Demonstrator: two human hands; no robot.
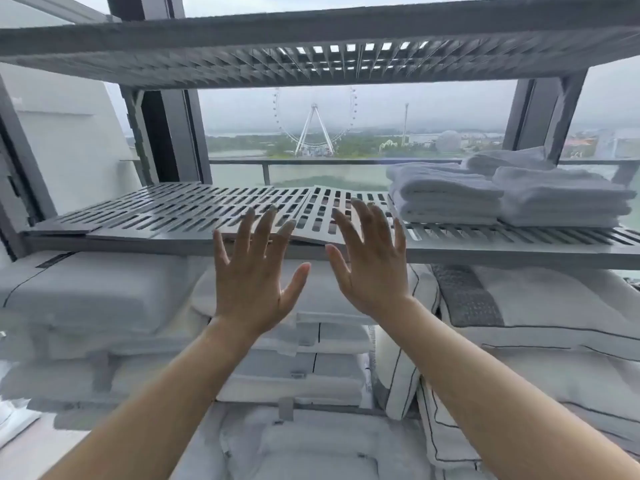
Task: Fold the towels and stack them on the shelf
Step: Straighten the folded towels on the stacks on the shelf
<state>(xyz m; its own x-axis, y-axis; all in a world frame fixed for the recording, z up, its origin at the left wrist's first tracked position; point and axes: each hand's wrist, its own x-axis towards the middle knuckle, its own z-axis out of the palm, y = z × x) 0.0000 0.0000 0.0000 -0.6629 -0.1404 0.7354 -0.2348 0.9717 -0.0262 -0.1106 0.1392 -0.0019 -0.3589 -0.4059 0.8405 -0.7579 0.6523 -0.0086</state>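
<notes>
towels (446, 195) form three piles; left hand (249, 282), right hand (370, 268) both splayed.

On the right end of the middle shelf (156, 209), towels (446, 199) in stacks side by side. Under that shelf, pillows (97, 292) piled up. Before its front edge, left hand (252, 285) beside right hand (374, 271), apart. Behind, a railing (311, 162).

Both forearms bare, raised forward side by side. Left hand (250, 271) and right hand (372, 259): fingers straight and spread, backs toward camera, holding nothing.
</notes>
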